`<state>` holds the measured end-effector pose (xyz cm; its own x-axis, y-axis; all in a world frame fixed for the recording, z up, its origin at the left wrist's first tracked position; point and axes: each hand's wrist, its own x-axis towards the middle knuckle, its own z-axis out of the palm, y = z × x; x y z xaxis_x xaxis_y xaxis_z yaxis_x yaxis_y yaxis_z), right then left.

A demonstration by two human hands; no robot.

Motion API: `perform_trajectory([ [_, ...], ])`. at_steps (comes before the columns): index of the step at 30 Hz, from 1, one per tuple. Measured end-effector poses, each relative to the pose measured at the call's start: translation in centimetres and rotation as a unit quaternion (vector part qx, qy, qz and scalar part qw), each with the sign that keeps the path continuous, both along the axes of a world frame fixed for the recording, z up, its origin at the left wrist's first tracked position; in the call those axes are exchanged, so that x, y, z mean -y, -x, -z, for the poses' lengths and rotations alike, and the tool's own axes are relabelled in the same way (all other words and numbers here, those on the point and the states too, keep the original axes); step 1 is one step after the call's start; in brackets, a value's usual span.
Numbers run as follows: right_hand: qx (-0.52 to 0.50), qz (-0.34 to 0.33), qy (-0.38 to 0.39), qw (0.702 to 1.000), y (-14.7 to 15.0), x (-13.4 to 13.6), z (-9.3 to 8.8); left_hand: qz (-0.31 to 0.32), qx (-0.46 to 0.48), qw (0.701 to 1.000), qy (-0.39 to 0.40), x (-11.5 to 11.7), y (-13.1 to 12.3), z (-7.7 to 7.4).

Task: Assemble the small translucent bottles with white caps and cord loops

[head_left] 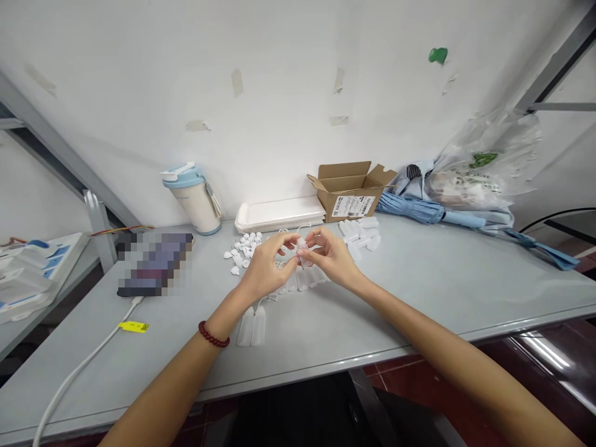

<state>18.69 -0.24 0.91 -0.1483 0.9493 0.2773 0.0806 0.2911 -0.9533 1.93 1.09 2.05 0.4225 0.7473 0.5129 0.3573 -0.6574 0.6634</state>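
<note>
Over the middle of the table, my left hand (267, 264) and my right hand (331, 256) meet fingertip to fingertip around a small translucent plastic bottle (303, 253). Both hands are closed in a pinch on it, and the fingers cover much of it. Several small white pointed caps (239, 251) lie loose beyond my left hand. Translucent bottles (359, 236) are heaped past my right hand. A row of similar bottles (310, 278) with thin white cords lies below my hands. Nearer to me, two flat translucent bottles (251, 327) lie side by side.
Along the wall stand a tumbler (194, 198), a stack of white trays (279, 213) and an open cardboard box (351, 198). A blue folded umbrella (414, 208) and a plastic bag (484, 167) lie at right. At left is a phone (156, 265) with a white cable (88, 366).
</note>
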Motion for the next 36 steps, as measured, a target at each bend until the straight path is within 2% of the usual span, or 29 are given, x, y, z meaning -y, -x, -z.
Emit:
perform_trajectory([
  [10,-0.016,0.017,0.015,1.0,-0.01,0.07,-0.41,0.017,-0.077,0.993,-0.09,-0.33,0.03,0.52],
  [19,-0.054,0.012,0.025,0.998,-0.01,-0.03,-0.51,-0.013,-0.074,0.985,-0.158,-0.26,-0.06,0.8],
  [24,-0.058,0.001,0.018,0.998,-0.06,0.07,-0.49,-0.006,-0.08,0.975,-0.208,-0.07,-0.18,0.67],
  [36,-0.052,0.012,0.018,0.998,0.04,0.17,-0.38,-0.016,-0.076,0.973,-0.216,0.02,-0.18,0.66],
])
